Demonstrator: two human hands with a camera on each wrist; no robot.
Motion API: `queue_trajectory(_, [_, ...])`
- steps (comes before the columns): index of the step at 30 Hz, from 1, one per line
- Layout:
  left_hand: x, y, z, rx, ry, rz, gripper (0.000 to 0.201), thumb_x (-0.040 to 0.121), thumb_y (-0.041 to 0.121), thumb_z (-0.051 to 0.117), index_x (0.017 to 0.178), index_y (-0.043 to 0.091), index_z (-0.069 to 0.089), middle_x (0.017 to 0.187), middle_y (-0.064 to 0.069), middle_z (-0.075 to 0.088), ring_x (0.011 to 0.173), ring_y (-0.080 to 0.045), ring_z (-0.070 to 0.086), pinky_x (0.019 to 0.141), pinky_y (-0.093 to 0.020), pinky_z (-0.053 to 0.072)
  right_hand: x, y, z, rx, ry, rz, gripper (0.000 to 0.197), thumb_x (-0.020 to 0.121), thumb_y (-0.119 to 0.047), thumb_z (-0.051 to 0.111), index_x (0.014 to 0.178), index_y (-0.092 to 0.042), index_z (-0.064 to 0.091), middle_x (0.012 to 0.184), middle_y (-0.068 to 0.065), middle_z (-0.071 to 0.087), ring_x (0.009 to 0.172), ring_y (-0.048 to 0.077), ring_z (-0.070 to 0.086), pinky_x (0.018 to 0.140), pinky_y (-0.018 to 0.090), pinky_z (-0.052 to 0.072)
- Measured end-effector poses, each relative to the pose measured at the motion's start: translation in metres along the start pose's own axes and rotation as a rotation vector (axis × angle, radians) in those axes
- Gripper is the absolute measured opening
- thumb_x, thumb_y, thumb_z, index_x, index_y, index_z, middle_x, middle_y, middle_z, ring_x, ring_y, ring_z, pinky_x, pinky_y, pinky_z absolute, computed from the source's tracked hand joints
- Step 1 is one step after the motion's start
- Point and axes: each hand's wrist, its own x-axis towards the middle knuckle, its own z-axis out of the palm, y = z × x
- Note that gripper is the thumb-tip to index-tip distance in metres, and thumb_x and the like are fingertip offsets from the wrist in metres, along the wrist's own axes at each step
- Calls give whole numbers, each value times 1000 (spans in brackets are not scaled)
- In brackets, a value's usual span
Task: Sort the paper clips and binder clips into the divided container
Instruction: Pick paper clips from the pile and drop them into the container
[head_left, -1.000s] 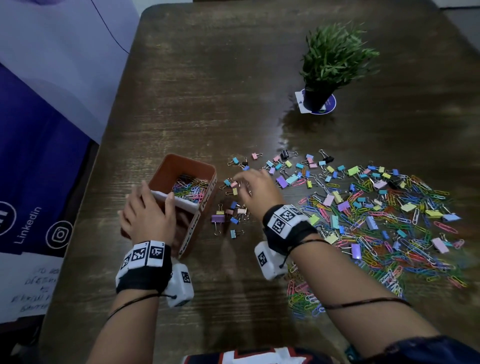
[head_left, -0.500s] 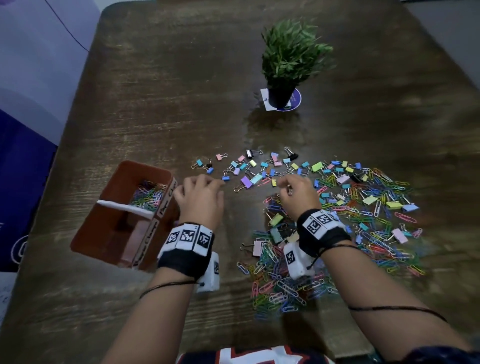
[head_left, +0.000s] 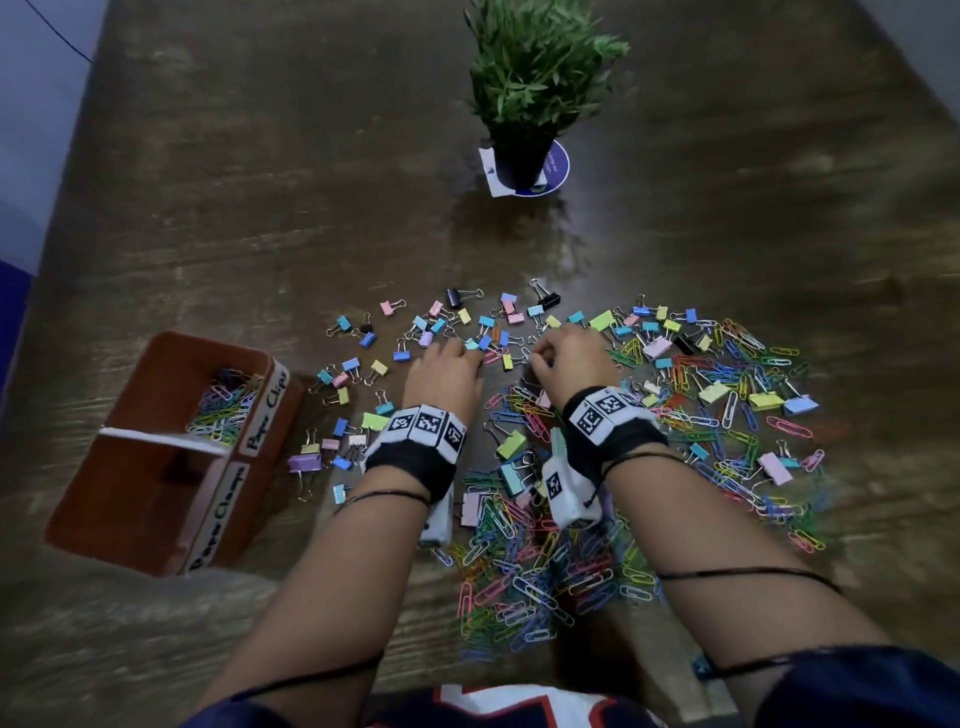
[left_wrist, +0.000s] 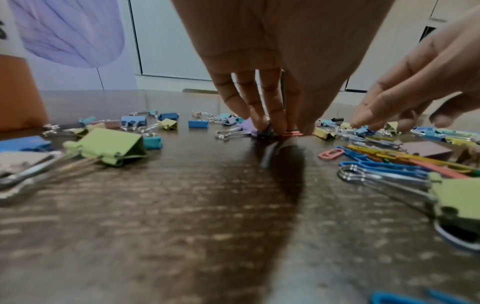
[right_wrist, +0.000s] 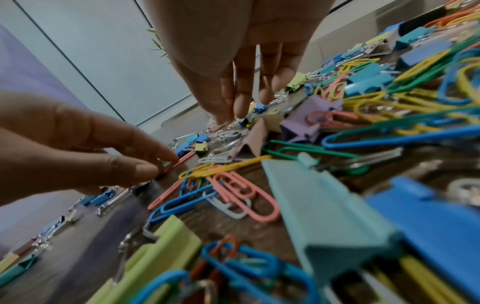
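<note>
The brown divided container (head_left: 130, 525) stands at the left. Its far compartment holds paper clips (head_left: 226, 405); the near one shows no clips. Coloured binder clips (head_left: 374, 421) lie scattered between the container and my hands. A heap of paper clips (head_left: 524, 582) mixed with binder clips spreads to the right. My left hand (head_left: 467, 349) points its fingers down and pinches a red paper clip (left_wrist: 293, 133) on the table between thumb and finger. Just to its right, my right hand (head_left: 540, 354) is open, fingertips (right_wrist: 240, 111) down among small binder clips (left_wrist: 363, 129), thumb apart.
A potted green plant (head_left: 530, 78) stands on a round coaster at the back centre of the dark wooden table (head_left: 260, 182). A purple banner hangs past the table's left edge. My forearms lie over the near part of the clip heap.
My left hand has let go of the container and moved right to the clips beside my right hand. My right hand has shifted right. The view has swung right too.
</note>
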Motion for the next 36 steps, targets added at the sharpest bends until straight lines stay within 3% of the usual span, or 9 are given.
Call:
queue_trajectory(5, [11,1,6,-8,39,-33,29,95,32,53,120,17,56,125,-3,54,119,-24,45,98,-39,41,11,-5,4,-114,-47,-35,18,93,-25,56,101,-15,68,120,3,59,121,25,43,96,37,41])
queue_trajectory(14, [7,-1,7,-4,-69,-55,25,91,25,54,113,14,55,115,-6,53,111,-24,47,88,-39,49,16,-1,3,-209,-105,-75,19,93,-15,51,107,-9,63,120,10,57,121,29,43,98,36,40])
queue_trajectory(17, [4,1,4,-36,-99,-52,16,91,19,53,106,14,54,107,-5,54,103,-24,50,83,-39,50,10,1,0,-118,-76,-68,17,93,-15,51,103,-8,62,110,10,60,110,26,49,94,35,43])
queue_trajectory(21, [5,2,-1,-148,-55,-87,13,91,15,50,102,16,55,101,-4,60,88,-22,54,72,-35,47,6,10,-5,52,-76,-5,6,90,-11,53,87,-15,57,88,4,62,85,23,58,72,31,47])
queue_trajectory(25, [14,1,-8,-239,71,-115,32,92,15,47,122,20,58,113,-6,56,101,-26,55,75,-35,43,3,15,-9,128,-122,-35,12,87,-7,56,89,-18,58,81,-1,61,74,15,57,70,28,48])
queue_trajectory(27, [22,-1,-12,-274,127,-151,30,93,17,47,119,19,61,115,-6,55,103,-27,55,77,-35,44,2,14,-11,155,-126,-60,13,88,-6,58,93,-18,60,79,-5,58,70,10,53,68,22,41])
queue_trajectory(30, [33,-4,-15,-268,166,-190,22,93,19,48,108,16,64,108,-5,54,98,-25,55,74,-35,46,6,7,-11,170,-121,-95,17,88,-4,57,98,-17,63,84,-5,56,75,11,53,72,22,43])
queue_trajectory(36, [46,-8,-14,-211,181,-177,15,91,22,53,98,18,66,105,-3,53,100,-23,52,66,-33,40,24,-17,3,164,-99,-165,24,86,-3,53,103,-10,69,104,9,60,93,26,58,82,31,48])
